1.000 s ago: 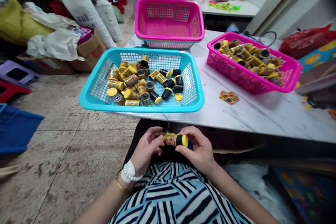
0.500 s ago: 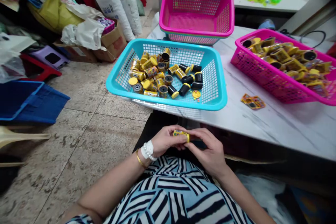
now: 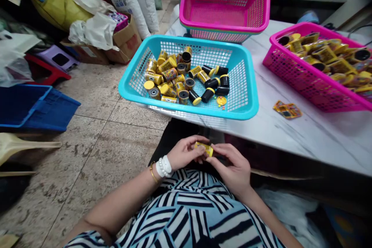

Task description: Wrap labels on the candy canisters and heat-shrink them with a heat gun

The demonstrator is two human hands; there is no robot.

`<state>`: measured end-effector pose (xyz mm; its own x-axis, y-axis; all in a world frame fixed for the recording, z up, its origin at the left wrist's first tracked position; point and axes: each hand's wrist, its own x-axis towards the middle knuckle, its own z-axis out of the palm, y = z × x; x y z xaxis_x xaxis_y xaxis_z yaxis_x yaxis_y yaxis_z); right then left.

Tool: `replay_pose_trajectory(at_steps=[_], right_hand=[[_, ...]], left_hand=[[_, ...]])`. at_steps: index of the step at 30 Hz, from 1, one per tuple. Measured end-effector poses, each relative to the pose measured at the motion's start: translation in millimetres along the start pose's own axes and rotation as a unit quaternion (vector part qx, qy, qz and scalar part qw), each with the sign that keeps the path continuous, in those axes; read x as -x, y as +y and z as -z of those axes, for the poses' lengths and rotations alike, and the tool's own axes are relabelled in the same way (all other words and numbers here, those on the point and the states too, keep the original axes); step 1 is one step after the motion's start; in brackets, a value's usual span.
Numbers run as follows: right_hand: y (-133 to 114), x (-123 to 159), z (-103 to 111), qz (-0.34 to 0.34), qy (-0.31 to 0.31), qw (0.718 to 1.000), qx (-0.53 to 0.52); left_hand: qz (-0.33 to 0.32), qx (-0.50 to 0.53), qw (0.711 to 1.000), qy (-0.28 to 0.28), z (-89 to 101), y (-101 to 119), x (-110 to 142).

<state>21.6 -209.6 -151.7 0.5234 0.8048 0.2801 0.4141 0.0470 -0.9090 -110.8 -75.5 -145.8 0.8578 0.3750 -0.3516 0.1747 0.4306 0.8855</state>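
Canister: here it is, small and yellow, off the table and below its near edge, just above the lap, slanting down a little to the right.
Left hand: closed round the canister's body, thumb laid across it; the white band and beads show at the wrist.
Right hand: pinching narrow, thumb and fingertips at the canister's right end, and that looks like a lid, though the fingers hide part of it.
Turquoise basket: straight ahead, on the table's near edge toward the left corner, yellow canisters crowding its left half, black canisters with yellow lids over to the right, a yellow disc by its near side.
Printed pieces: lying overlapped on the table, right of the turquoise basket.
Filled pink basket: out on the right, heaped with yellow pieces.
Rear pink basket: toward the far edge, nested in another basket.
Table: pale, dark-veined, carrying all the baskets.
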Motion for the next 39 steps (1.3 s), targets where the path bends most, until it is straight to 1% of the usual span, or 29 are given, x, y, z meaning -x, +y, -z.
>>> replay_pose_trajectory(at_steps=[1, 2, 3, 5, 6, 7, 8, 9, 11, 13, 14, 18, 20, 22, 23, 26, 28, 30, 32, 34, 36, 37, 39], right_hand=[[0.6, 0.6, 0.4, 0.008, -0.001, 1.000, 0.009], [1.5, 1.1, 0.1, 0.001, 0.000, 1.000, 0.005], [2.5, 1.4, -1.0, -0.026, 0.003, 1.000, -0.013], [4.9, 1.6, -5.3, -0.126, 0.012, 0.989, -0.082], [6.2, 1.5, -7.9, -0.182, 0.013, 0.976, -0.121], [7.4, 1.3, -10.3, -0.229, 0.007, 0.961, -0.154], [8.5, 1.1, -12.1, -0.261, -0.005, 0.948, -0.179], [9.4, 0.8, -13.1, -0.280, -0.020, 0.940, -0.196], [10.6, 0.6, -12.5, -0.283, -0.065, 0.931, -0.222], [11.0, 0.6, -9.6, -0.265, -0.105, 0.929, -0.236], [10.8, 0.5, -7.8, -0.255, -0.114, 0.931, -0.236], [8.1, -0.9, -2.4, -0.188, -0.086, 0.961, -0.182], [6.3, -1.2, -1.6, -0.146, -0.103, 0.973, -0.146], [5.0, -0.4, -2.0, -0.117, -0.121, 0.977, -0.127], [4.8, 0.4, -2.4, -0.109, -0.115, 0.979, -0.127], [5.6, 3.3, -4.4, -0.095, -0.057, 0.984, -0.137], [6.1, 4.6, -5.8, -0.081, -0.042, 0.988, -0.122], [5.3, 4.9, -7.3, -0.052, -0.062, 0.993, -0.091], [1.9, 3.2, -8.2, -0.005, -0.080, 0.995, -0.053], [-6.1, -2.3, -6.3, 0.050, -0.085, 0.995, -0.020], [-20.7, -13.5, 1.3, 0.101, -0.111, 0.989, 0.000], [-30.6, -21.7, 7.7, 0.127, -0.139, 0.982, 0.008], [-53.2, -44.2, 23.6, 0.179, -0.195, 0.964, 0.032]], left_hand=[[0.005, 0.005, 1.000, -0.004, 1.5, -1.4, -0.1], [0.000, 0.000, 1.000, -0.001, 2.3, -2.2, 0.0], [-0.015, -0.013, 1.000, 0.005, 2.6, -2.5, 0.1], [-0.048, -0.048, 0.997, 0.021, 2.0, -2.4, -0.3], [-0.055, -0.057, 0.996, 0.028, 1.8, -2.7, -1.1], [-0.049, -0.058, 0.997, 0.031, 2.0, -3.6, -2.2], [-0.031, -0.050, 0.998, 0.029, 2.7, -5.1, -3.6], [-0.006, -0.036, 0.999, 0.023, 3.8, -7.3, -5.1], [0.042, 0.001, 0.999, 0.009, 6.6, -12.4, -7.8], [0.075, 0.051, 0.996, 0.000, 8.8, -16.8, -9.0], [0.086, 0.081, 0.993, -0.004, 9.2, -18.3, -8.7], [0.118, 0.192, 0.973, -0.050, 6.8, -20.5, -3.0], [0.127, 0.204, 0.969, -0.054, 4.0, -21.9, 0.4], [0.133, 0.204, 0.969, -0.042, 0.8, -24.1, 2.8], [0.135, 0.214, 0.967, -0.040, -0.8, -25.3, 3.6], [0.136, 0.268, 0.952, -0.055, -5.3, -27.1, 4.6], [0.132, 0.282, 0.948, -0.070, -7.4, -26.8, 5.2], [0.122, 0.266, 0.953, -0.078, -8.5, -25.9, 6.4], [0.107, 0.242, 0.961, -0.080, -8.6, -23.9, 8.2], [0.091, 0.219, 0.968, -0.079, -7.8, -18.0, 11.5], [0.074, 0.192, 0.975, -0.084, -6.1, -3.7, 17.8], [0.067, 0.170, 0.979, -0.086, -4.8, 7.7, 22.3], [0.048, 0.107, 0.990, -0.077, -1.2, 38.5, 33.3]])
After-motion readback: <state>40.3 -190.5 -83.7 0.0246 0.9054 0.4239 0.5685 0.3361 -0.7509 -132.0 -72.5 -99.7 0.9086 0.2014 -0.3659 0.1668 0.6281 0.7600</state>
